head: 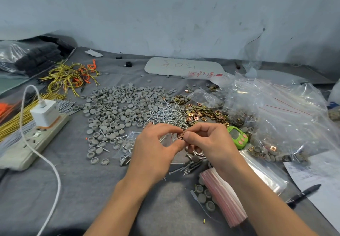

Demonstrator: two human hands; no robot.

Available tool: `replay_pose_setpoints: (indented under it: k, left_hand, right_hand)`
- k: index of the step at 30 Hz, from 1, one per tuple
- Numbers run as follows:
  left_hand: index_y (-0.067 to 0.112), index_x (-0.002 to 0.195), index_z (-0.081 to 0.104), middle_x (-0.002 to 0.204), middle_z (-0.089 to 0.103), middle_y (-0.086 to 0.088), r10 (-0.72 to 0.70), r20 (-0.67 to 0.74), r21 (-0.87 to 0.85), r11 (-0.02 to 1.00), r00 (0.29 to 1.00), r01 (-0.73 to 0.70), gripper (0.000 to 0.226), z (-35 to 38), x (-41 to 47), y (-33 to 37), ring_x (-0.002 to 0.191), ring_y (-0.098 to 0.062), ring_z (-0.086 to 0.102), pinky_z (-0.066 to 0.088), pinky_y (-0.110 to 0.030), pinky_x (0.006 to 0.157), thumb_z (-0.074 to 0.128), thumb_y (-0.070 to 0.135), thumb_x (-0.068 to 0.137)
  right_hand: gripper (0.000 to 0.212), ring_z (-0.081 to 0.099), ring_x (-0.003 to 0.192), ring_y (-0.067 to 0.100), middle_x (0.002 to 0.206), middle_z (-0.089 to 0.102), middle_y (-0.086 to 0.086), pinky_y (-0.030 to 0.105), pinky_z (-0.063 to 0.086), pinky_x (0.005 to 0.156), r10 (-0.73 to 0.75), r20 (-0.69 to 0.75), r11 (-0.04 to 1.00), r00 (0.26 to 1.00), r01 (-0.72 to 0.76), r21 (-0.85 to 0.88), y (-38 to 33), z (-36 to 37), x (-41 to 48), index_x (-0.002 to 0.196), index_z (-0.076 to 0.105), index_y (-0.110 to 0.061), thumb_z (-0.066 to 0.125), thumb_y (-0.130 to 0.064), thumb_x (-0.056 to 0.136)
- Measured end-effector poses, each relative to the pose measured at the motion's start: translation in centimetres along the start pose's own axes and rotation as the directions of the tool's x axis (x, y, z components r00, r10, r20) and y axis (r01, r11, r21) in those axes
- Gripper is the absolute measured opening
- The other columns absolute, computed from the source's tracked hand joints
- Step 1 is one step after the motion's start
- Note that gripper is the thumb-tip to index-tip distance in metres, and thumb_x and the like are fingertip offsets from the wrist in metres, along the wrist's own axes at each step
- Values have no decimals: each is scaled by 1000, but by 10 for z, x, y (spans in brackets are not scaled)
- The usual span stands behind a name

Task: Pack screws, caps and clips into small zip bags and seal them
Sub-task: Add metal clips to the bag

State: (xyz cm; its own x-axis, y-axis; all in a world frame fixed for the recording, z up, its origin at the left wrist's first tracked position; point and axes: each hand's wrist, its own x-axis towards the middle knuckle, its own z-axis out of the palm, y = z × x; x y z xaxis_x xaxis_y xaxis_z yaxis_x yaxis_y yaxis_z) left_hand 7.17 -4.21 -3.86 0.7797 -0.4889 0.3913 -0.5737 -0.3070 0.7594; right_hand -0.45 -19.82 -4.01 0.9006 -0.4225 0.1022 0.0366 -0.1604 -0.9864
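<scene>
Packing looks far from finished: left hand (156, 143) pinches a small zip bag (168, 139) open mid-bench while right hand (209, 140) pinches a clip (180, 135) at its mouth. Caps (117, 107), screws (167, 114), clips (204, 112) remain heaped beyond; filled bags (272, 151) lie right.

two bare hands, left (156, 143) and right (207, 140). one heap of round grey plastic caps (117, 107), too many to count. one pile of silver metal screws (165, 114), likewise uncountable. one scatter of brass-coloured square metal clips (204, 113). one white usb charger (45, 113) in one beige power strip (27, 143). one green timer with pink buttons (237, 137). one black pen (305, 194). one stack of pink-edged small zip bags (222, 197).
</scene>
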Motion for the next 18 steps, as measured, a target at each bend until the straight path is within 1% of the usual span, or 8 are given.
replay_pose_setpoints:
  k: [1,3,5,7,11,14,16,18]
  left_hand:
    - [37,99,79,105,64,36,-11,-2,-12,1000,1000,11,20,0,0,-1,105,13,57,44,-37,108,86,37,80]
    - [36,99,79,101,69,28,-24,0,-25,999,1000,24,19,1,1,-3,104,10,59,46,-22,99,85,36,81]
    - [35,95,79,100,69,24,-21,-10,-35,999,1000,20,16,2,1,-4,102,11,60,42,-7,89,85,30,81]
    - [35,92,79,99,70,23,-23,-31,-61,998,999,21,17,4,1,-5,100,12,60,38,-1,83,84,23,81]
    - [36,92,77,97,70,23,-21,-43,-97,995,999,17,21,6,3,-3,99,11,61,38,0,82,82,18,83]
    - [37,92,76,97,69,23,-13,-42,-90,996,999,10,22,6,4,-4,99,11,61,38,-1,83,81,18,84]
    - [38,92,76,97,69,25,-14,-46,-85,996,999,10,19,6,4,-4,100,9,61,40,-3,83,82,22,84]
    - [41,91,75,100,67,31,-13,-55,-80,997,998,9,18,6,3,-2,102,6,62,44,-10,86,82,27,83]
  right_hand:
    - [3,62,58,19,69,74,11,26,45,52,-21,-9,1000,1000,21,-12,0,0,0,82,80,-20,79,-18,84]
    - [12,63,57,18,69,75,10,23,46,53,-60,-18,998,998,59,-15,0,1,0,80,80,-20,77,-11,87]
    - [17,62,55,17,68,74,9,21,47,53,-90,-13,996,996,89,-22,0,4,0,78,79,-18,75,-6,89]
    - [18,62,55,16,67,74,8,23,49,54,-104,-11,994,994,104,-26,-1,7,0,78,78,-18,74,-5,90]
    - [21,61,55,17,65,73,9,28,51,56,-118,-41,993,992,118,-20,-2,10,1,77,78,-20,75,-3,89]
    - [21,62,56,19,66,73,9,35,52,58,-130,-64,991,989,127,-41,-2,11,2,78,78,-20,75,-2,89]
    - [20,64,57,18,68,74,6,33,54,58,-144,-81,987,986,137,-84,-3,12,1,79,78,-22,76,-4,89]
    - [19,64,57,15,68,75,3,30,54,56,-159,-97,982,982,148,-115,-4,11,0,78,78,-22,77,-6,89]
